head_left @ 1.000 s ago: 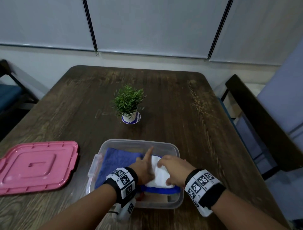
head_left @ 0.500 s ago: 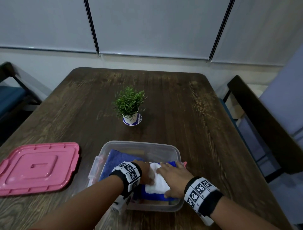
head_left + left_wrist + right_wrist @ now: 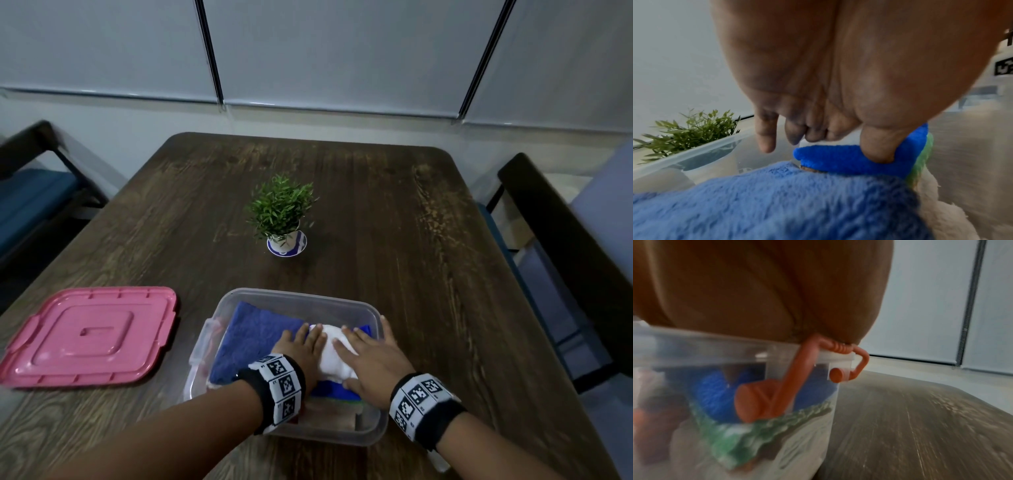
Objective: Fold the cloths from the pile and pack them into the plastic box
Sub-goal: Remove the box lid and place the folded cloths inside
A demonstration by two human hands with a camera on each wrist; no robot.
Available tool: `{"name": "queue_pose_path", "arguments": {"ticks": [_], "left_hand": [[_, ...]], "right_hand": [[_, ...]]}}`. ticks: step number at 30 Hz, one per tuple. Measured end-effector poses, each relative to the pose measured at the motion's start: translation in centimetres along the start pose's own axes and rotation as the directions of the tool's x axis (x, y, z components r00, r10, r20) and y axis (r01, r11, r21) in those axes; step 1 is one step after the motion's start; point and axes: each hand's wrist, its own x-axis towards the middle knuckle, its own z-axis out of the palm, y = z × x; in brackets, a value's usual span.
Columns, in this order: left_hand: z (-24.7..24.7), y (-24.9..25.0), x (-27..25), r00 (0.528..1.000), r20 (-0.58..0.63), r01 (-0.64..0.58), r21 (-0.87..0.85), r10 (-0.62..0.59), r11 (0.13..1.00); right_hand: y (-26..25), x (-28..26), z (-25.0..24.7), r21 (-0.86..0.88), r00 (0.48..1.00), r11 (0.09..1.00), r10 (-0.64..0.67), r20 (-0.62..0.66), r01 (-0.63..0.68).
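Observation:
A clear plastic box (image 3: 294, 295) stands on the table near me, filled with folded cloths. A pale blue cloth (image 3: 253, 337) (image 3: 756, 203) fills its left half. A white folded cloth (image 3: 334, 356) lies on a bright blue cloth (image 3: 330, 389) (image 3: 838, 158) in the right half, with green and beige cloths beneath. My left hand (image 3: 303, 346) lies flat with straight fingers on the white cloth's left edge. My right hand (image 3: 368, 356) presses flat on its right side, its outer edge over the box rim (image 3: 715, 339).
The pink lid (image 3: 89, 337) lies on the table left of the box. A small potted plant (image 3: 282, 214) stands behind the box at mid-table. An orange latch handle (image 3: 797, 379) hangs on the box's right wall. Dark chairs (image 3: 561, 260) flank the table.
Both hands went from tucking the white cloth with bent fingers to lying flat on it, pressing it down into the box. The pointing left index finger has lowered.

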Motion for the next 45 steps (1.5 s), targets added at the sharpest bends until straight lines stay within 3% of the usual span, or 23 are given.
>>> {"name": "queue_pose_path", "arguments": {"ticks": [5, 10, 13, 19, 25, 28, 31, 33, 36, 40, 43, 45], "left_hand": [[-0.2, 1.1, 0.8, 0.995, 0.092, 0.041, 0.009, -0.042, 0.999], [-2.0, 2.0, 0.2, 0.992, 0.094, 0.088, -0.018, -0.086, 0.996], [-2.9, 1.5, -0.9, 0.998, -0.009, 0.056, -0.083, -0.057, 0.995], [-2.4, -0.4, -3.8, 0.989, -0.124, 0.042, -0.257, -0.076, 0.966], [-2.1, -6.4, -6.2, 0.937, -0.335, -0.032, -0.360, -0.097, 0.932], [-0.6, -12.3, -8.1, 0.847, -0.452, -0.028, -0.564, -0.280, 0.825], [2.4, -19.7, -10.6, 0.734, -0.455, 0.047, -0.708, -0.505, 0.705], [5.8, -25.1, -11.8, 0.671, -0.393, 0.109, -0.787, -0.629, 0.608], [12.8, -33.0, -12.4, 0.611, -0.198, 0.186, -0.905, -0.766, 0.383], [23.5, -41.1, -12.5, 0.574, 0.061, 0.323, -0.933, -0.817, 0.157], [29.7, -44.6, -11.8, 0.522, 0.169, 0.456, -0.883, -0.836, 0.106], [31.7, -45.5, -11.0, 0.521, 0.201, 0.473, -0.877, -0.830, 0.085]], "right_hand": [[-0.2, 0.4, 0.1, -0.005, 0.999, 1.000, -0.026, 0.023, 0.027], [-0.2, 0.3, 0.1, 0.024, 1.000, 0.999, -0.028, -0.013, 0.028], [0.4, -0.3, -0.2, 0.165, 0.996, 0.986, -0.022, -0.081, 0.035], [0.8, -1.7, -3.2, 0.303, 0.998, 0.952, -0.034, -0.051, 0.048], [-3.0, -0.2, -7.7, 0.400, 0.949, 0.897, -0.058, -0.311, 0.186], [-7.0, 1.9, -10.1, 0.458, 0.894, 0.847, -0.042, -0.447, 0.269], [-12.6, 4.5, -12.6, 0.550, 0.876, 0.765, -0.038, -0.480, 0.335], [-17.0, 6.9, -13.9, 0.559, 0.880, 0.746, -0.076, -0.468, 0.362], [-23.3, 11.6, -14.7, 0.587, 0.904, 0.732, -0.094, -0.417, 0.346], [-29.8, 17.5, -14.2, 0.696, 0.971, 0.689, -0.050, -0.236, 0.204], [-33.1, 21.8, -12.1, 0.741, 0.998, 0.672, 0.035, -0.049, 0.013], [-34.2, 24.4, -10.4, 0.746, 0.990, 0.652, 0.095, 0.099, -0.138]]}}
